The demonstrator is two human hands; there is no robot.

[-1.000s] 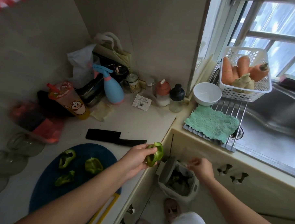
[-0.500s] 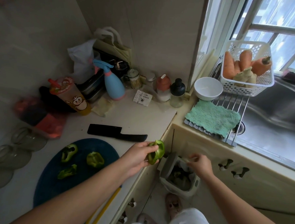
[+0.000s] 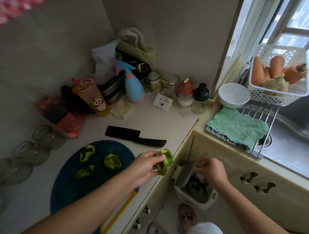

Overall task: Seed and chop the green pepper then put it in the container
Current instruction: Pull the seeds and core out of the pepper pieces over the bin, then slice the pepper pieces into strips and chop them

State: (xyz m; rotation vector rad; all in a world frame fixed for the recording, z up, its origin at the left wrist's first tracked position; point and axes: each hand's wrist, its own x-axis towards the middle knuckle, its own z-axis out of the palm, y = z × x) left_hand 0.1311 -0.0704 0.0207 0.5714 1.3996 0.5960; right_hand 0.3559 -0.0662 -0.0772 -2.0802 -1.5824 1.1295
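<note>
The person's left hand (image 3: 146,167) is gripping a hollow piece of green pepper (image 3: 164,161) between thumb and fingers, holding it out past the counter edge (image 3: 181,144), with its open inside facing up. The right hand (image 3: 212,171) is hovering over the small bin (image 3: 195,193) on the floor, fingers curled and blurred; whether it is pinching anything cannot be told. The two hands are apart, with the bin's raised lid between them. Three more pepper pieces (image 3: 112,161) are lying on the blue cutting board (image 3: 97,190), each apart from the others. A black knife (image 3: 135,136) is lying flat on the counter just behind the board. A white bowl (image 3: 234,95) is sitting by the sink, beside a basket of carrots (image 3: 279,72).
</note>
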